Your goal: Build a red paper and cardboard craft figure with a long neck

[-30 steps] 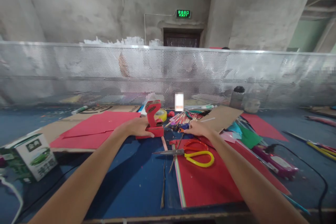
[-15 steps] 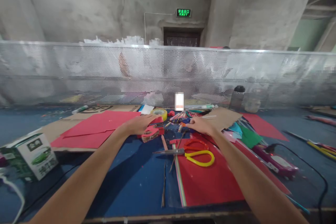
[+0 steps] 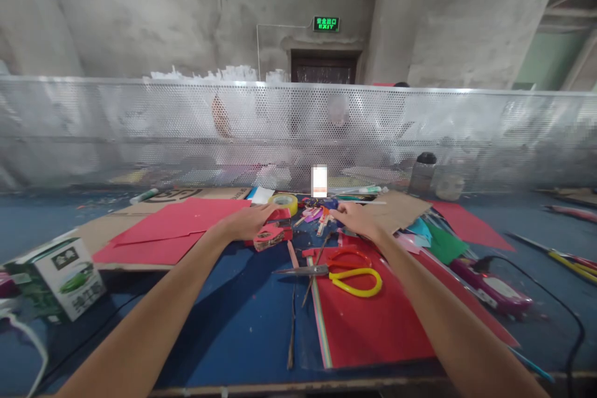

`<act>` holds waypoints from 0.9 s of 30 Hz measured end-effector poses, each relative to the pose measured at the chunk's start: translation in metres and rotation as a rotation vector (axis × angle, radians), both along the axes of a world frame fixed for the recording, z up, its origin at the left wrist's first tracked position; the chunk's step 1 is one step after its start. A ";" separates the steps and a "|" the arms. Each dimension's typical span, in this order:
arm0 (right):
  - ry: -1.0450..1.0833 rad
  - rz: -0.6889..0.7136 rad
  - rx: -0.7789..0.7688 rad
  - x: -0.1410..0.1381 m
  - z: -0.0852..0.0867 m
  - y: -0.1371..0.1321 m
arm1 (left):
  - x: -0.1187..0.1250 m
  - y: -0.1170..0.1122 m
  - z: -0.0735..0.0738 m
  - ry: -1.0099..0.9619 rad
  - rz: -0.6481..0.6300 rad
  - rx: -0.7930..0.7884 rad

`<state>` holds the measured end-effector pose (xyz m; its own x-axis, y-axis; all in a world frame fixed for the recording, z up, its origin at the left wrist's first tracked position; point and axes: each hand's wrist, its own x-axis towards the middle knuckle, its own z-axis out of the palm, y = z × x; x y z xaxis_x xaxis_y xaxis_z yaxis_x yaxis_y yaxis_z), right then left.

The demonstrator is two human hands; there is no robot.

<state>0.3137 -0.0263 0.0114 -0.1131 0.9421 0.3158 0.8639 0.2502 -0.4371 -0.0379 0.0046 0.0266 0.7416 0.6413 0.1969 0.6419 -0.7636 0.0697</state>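
Note:
On the left, my left hand [image 3: 249, 222] is closed on a red paper craft piece [image 3: 274, 235] with curved cut edges and a brown inner side, resting low over the blue table. My right hand [image 3: 355, 219] is at a pile of small paper scraps [image 3: 318, 217], thumb and fingers drawn together; what they pinch, if anything, is too small to make out. A dark blue scrap lies by its fingertips. Below my hands, yellow-handled scissors [image 3: 357, 282] lie with closed blades over a stack of red paper [image 3: 373, 329]. Beside the craft piece is a roll of yellow tape [image 3: 285, 201].
Red sheets [image 3: 172, 230] lie on cardboard [image 3: 114, 214] at left, near a green and white carton [image 3: 60, 280]. To the right are brown cardboard [image 3: 394, 211], a purple device [image 3: 492, 289] with a black cord, and more scissors [image 3: 566, 264]. A perforated metal screen [image 3: 261, 130] stands behind.
My right hand has shifted scraps in the pile: the dark blue piece sits farther back, and purple and striped scraps show in front. My left hand keeps its hold and place.

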 end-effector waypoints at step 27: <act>0.196 -0.015 0.062 -0.005 0.004 -0.004 | 0.010 -0.008 0.006 0.029 -0.027 0.032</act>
<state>0.3091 -0.0301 0.0152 -0.0295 0.9213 0.3877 0.7674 0.2694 -0.5818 -0.0277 -0.0036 0.0326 0.7643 0.6148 0.1946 0.6224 -0.7822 0.0267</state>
